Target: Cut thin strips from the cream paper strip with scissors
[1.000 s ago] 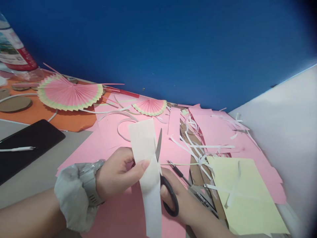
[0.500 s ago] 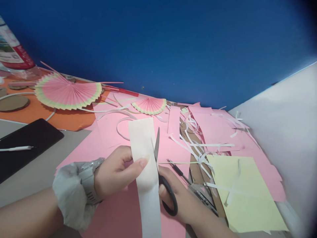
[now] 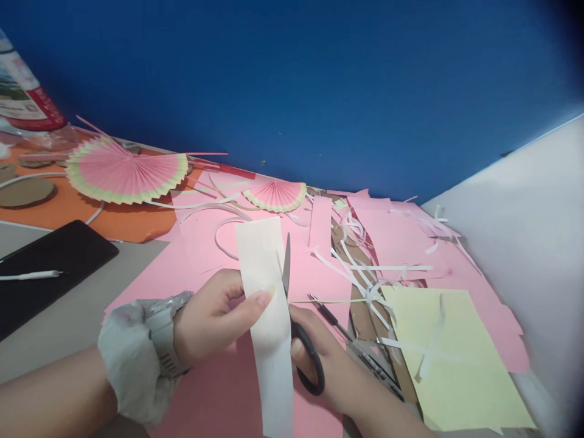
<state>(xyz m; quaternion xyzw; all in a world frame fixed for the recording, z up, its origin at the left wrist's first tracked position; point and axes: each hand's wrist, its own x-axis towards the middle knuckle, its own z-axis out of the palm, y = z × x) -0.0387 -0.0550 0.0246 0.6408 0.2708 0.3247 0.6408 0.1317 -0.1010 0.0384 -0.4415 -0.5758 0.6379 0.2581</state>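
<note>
The left hand (image 3: 214, 319), extended from 8 o'clock, pinches the paper strip (image 3: 272, 340), long axis 12-to-6 o'clock; the right hand (image 3: 331, 362), from 5 o'clock, grips scissors (image 3: 297, 332) pointing toward 12.

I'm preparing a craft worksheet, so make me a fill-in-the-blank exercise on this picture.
The paper strip in the left hand is coloured ____. The right hand holds black-handled ____. The larger pleated fan is to the ____ of the smaller one. The panel behind both fans is coloured ____.
Missing words: white; scissors; left; blue.
</note>
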